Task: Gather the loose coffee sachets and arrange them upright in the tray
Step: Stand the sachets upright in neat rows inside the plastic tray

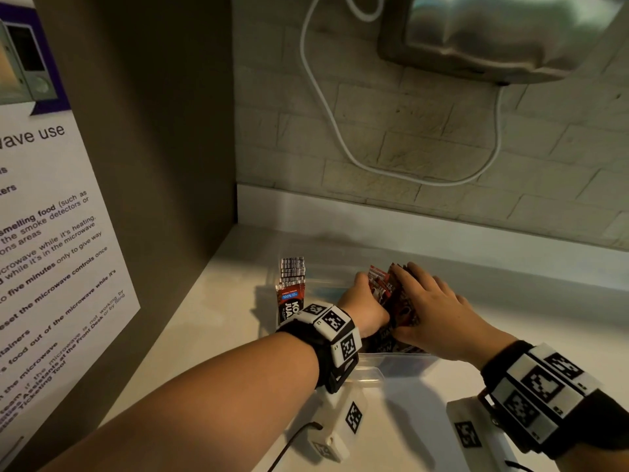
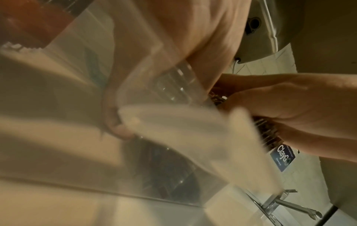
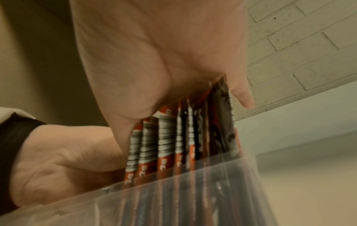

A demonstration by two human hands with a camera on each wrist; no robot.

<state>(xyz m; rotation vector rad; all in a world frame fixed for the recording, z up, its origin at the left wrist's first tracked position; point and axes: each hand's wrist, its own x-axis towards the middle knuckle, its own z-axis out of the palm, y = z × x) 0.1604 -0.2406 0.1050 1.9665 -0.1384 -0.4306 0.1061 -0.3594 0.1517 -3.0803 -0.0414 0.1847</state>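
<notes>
"wave use" on the wall notice (image 1: 51, 233); "ClayGo" on a blue sign (image 2: 283, 158); "100%" on a sachet (image 1: 291, 301)

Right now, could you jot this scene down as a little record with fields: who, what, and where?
Setting: pale counter by a brick wall
Container: clear plastic tray
Left hand: pressing one side of a bundle of sachets
Right hand: grip on the other side of the bundle
Bundle of sachets: upright, lower ends inside the tray
Standing stack: more sachets, upright at the tray's left end
Overhead: metal dispenser, white cable
</notes>
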